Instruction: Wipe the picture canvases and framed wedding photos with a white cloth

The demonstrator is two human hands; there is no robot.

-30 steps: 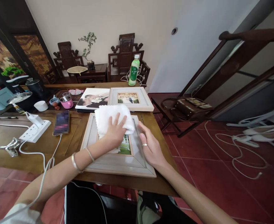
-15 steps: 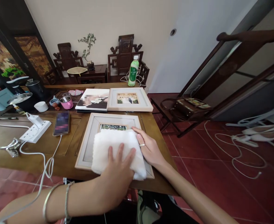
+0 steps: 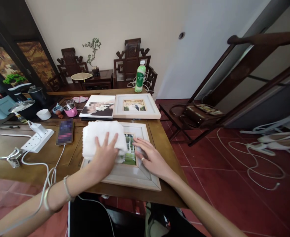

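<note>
A pale wooden picture frame (image 3: 132, 176) lies flat on the wooden table (image 3: 61, 154) in front of me. My left hand (image 3: 105, 155) presses flat, fingers spread, on a white folded cloth (image 3: 95, 136) that covers the frame's upper left part. My right hand (image 3: 150, 158), with a ring on one finger, rests open on the frame's right side, fingers stretched toward the photo (image 3: 130, 151).
Behind lie a second framed photo (image 3: 135, 106) and a photo print (image 3: 98, 106). A phone (image 3: 65, 131) and a white power strip (image 3: 36, 140) with cables lie to the left, near a pink cup (image 3: 71, 110). A green bottle (image 3: 140, 76) stands at the table's far edge.
My left hand has swept the cloth from the frame's near right part up to its upper left. My right hand has shifted a little inward on the frame.
</note>
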